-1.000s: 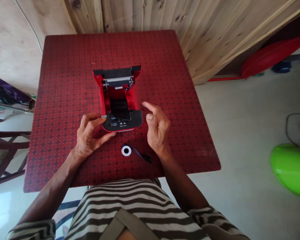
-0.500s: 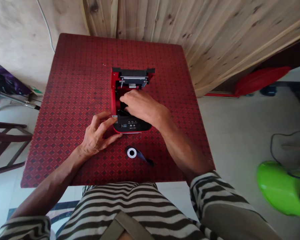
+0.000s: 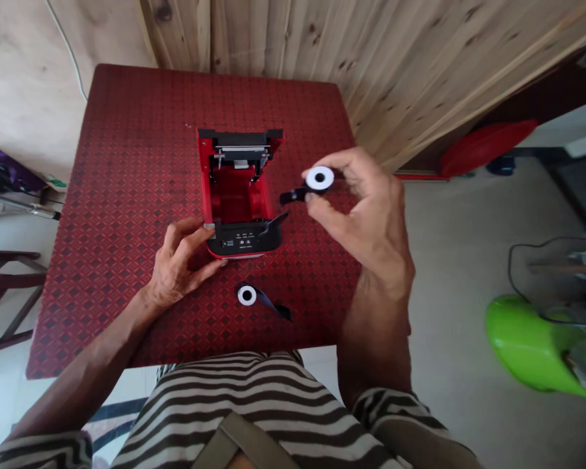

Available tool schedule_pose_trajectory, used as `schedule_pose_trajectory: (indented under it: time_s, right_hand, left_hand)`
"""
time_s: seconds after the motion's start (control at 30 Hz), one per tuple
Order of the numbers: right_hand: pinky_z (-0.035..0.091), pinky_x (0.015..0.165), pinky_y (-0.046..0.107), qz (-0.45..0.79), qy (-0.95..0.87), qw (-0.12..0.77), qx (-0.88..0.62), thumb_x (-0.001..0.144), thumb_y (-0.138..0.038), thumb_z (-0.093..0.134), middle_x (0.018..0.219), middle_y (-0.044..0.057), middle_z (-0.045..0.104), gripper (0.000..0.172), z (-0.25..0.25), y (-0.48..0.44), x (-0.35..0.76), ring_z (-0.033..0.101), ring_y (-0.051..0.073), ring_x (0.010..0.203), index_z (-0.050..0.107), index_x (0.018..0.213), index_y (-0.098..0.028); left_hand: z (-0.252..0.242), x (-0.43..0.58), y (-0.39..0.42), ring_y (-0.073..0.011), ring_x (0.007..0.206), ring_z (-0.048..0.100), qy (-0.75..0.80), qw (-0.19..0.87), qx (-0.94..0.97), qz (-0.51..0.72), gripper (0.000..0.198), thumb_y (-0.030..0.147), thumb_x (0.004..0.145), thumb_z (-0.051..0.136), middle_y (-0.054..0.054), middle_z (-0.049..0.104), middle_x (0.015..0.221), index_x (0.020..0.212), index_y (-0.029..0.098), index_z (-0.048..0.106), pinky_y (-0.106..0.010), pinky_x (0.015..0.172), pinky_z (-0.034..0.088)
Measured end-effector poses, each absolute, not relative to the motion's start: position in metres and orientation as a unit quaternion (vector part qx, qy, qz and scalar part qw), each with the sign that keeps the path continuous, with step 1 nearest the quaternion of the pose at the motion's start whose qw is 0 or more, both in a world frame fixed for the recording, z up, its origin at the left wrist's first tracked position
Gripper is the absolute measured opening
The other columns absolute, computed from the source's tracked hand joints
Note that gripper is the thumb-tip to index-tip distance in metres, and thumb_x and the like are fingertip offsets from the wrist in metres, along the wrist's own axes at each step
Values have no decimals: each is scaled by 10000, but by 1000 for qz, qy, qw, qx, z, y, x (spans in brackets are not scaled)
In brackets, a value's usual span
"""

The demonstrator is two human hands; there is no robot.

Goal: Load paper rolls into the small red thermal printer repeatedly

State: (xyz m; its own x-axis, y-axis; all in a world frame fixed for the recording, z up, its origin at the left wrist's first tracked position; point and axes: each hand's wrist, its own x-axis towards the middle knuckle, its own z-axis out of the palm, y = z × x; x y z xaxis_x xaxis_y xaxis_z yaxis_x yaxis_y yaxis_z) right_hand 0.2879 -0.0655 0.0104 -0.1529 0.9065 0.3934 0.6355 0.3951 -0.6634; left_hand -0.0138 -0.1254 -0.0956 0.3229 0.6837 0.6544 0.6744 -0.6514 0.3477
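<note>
A small red and black label printer stands on the table with its lid raised. Its red inner bay is in plain sight, with no roll inside. My left hand grips the printer's front left corner, fingers on top and thumb low at the front. To the right of the printer, my right hand holds up a small roll of black tape with a white ring-shaped side. Its loose dark end sticks out leftward. A second similar roll lies on the table before the printer, its dark tail trailing right.
The table has a red patterned cover and meets a wooden plank wall at the back. A wooden chair stands at the left. On the floor at the right is a bright green plastic object.
My right hand has come out of the printer's bay and moved right, now with a roll in its fingers. My left hand keeps its hold on the printer's corner. The view has shifted slightly.
</note>
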Motion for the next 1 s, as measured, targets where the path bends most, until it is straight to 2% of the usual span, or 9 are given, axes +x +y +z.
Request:
schedule_pose_trajectory:
  time_s: [0.13, 0.27, 0.4, 0.53, 0.6, 0.67, 0.77, 0.87, 1.0]
  right_hand:
    - [611, 786, 355, 258, -641, 430, -581, 822, -311, 727, 1059, 37, 806, 226, -53, -50, 327, 766, 227, 994, 653, 1030, -262]
    - [603, 783, 354, 265, -623, 419, -605, 822, -314, 689, 1071, 69, 816, 255, -98, -52, 335, 772, 224, 990, 658, 1064, -241]
    - [634, 836, 373, 274, -629, 408, -602, 882, -323, 671, 1142, 93, 817, 272, -113, -57, 337, 780, 227, 1048, 645, 1139, -240]
    - [658, 869, 405, 227, -631, 413, -616, 846, -283, 759, 1312, 131, 787, 487, -101, -74, 338, 773, 259, 1160, 640, 1315, -229]
    - [657, 854, 410, 159, -623, 414, -645, 875, -280, 778, 1212, 105, 818, 406, -83, -94, 334, 790, 253, 1070, 691, 1271, -247]
    - [649, 818, 398, 128, -628, 395, -658, 951, -300, 748, 961, 42, 833, 86, -64, -118, 326, 784, 217, 848, 768, 1029, -269]
    - [662, 784, 356, 297, -721, 298, -551, 961, -276, 778, 932, -1, 854, 46, -50, -148, 308, 799, 192, 805, 821, 954, -291]
    - [668, 988, 398, 377, -772, 242, -451, 985, -156, 720, 1173, 28, 863, 268, -60, -156, 289, 821, 199, 1053, 824, 1197, -281]
    - [591, 1174, 488, 404, -812, 190, -375, 937, -54, 738, 1407, 45, 789, 564, -74, -147, 272, 727, 209, 1319, 712, 1442, -304]
  left_hand:
    - [-95, -14, -124, -260, 1227, 714, 413, -6, 814, 408, 712, 464, 936, 848, -113, 656, 1346, 1530, 262, 512, -421, 1011, 684]
    - [-94, -14, -124, -270, 1213, 710, 406, -2, 817, 410, 725, 453, 920, 863, -134, 660, 1320, 1526, 246, 523, -404, 978, 693]
    - [-94, -14, -123, -282, 1211, 712, 411, 21, 811, 415, 723, 463, 909, 871, -141, 667, 1316, 1514, 266, 526, -439, 989, 695]
    - [-93, -13, -124, -281, 1224, 707, 419, 21, 811, 408, 728, 494, 902, 873, -123, 675, 1313, 1506, 296, 519, -444, 1001, 692]
    - [-93, -13, -124, -277, 1231, 703, 416, 24, 813, 407, 734, 499, 907, 868, -123, 675, 1326, 1514, 293, 511, -436, 1005, 689]
    - [-92, -12, -124, -276, 1227, 703, 412, 29, 815, 407, 739, 498, 909, 866, -126, 674, 1333, 1520, 281, 511, -431, 1001, 688]
    - [-93, -11, -124, -281, 1231, 700, 411, 32, 812, 413, 734, 497, 908, 868, -124, 675, 1331, 1515, 274, 520, -436, 1011, 681]
    - [-94, -12, -124, -282, 1249, 695, 417, 34, 810, 411, 722, 504, 913, 862, -124, 672, 1345, 1509, 288, 516, -440, 1032, 673]
    - [-97, -14, -125, -285, 1267, 691, 434, 45, 810, 391, 721, 541, 915, 848, -120, 670, 1361, 1500, 302, 501, -448, 1048, 672]
